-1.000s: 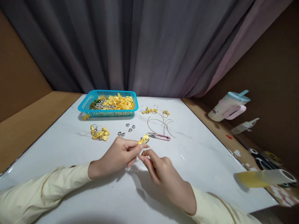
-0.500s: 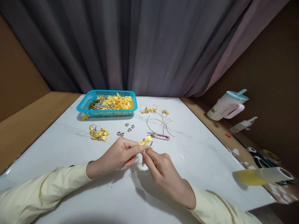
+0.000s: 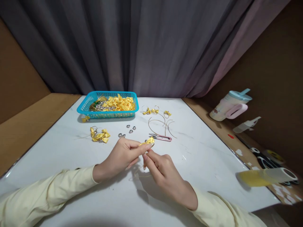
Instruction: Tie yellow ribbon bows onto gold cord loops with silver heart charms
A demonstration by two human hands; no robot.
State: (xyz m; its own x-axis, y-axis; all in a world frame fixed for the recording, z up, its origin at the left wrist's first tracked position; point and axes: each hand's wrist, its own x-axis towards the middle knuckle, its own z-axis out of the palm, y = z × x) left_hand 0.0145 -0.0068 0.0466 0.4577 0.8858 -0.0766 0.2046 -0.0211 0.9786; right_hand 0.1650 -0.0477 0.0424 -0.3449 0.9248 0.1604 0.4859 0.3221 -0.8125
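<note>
Between the thumb and fingers of my left hand [image 3: 121, 156] is a yellow ribbon bow [image 3: 149, 141], partly covered by the thumb. My right hand [image 3: 164, 171] is just below and to the right, its thumb and forefinger pinched on a thin gold cord [image 3: 141, 175] whose loose end hangs under the hands. Beyond the hands lie pink-handled thread snips [image 3: 163, 138]. Several silver heart-shaped beads [image 3: 131, 131] are on the table behind my left hand. A cluster of yellow bows with cord [image 3: 100, 135] lies to the left.
A blue basket [image 3: 107, 115] of yellow bows and silver beads stands at the back. Finished-looking bows [image 3: 151, 111] and cut cords [image 3: 157, 126] lie right of it. At the right are a lidded cup [image 3: 222, 108], a small bottle [image 3: 246, 125], a yellow roll [image 3: 257, 178] and black-handled scissors [image 3: 262, 162].
My left hand has shifted slightly right, and its thumb now covers more of the bow and the cord loop. My right hand stays pinched in nearly the same place.
</note>
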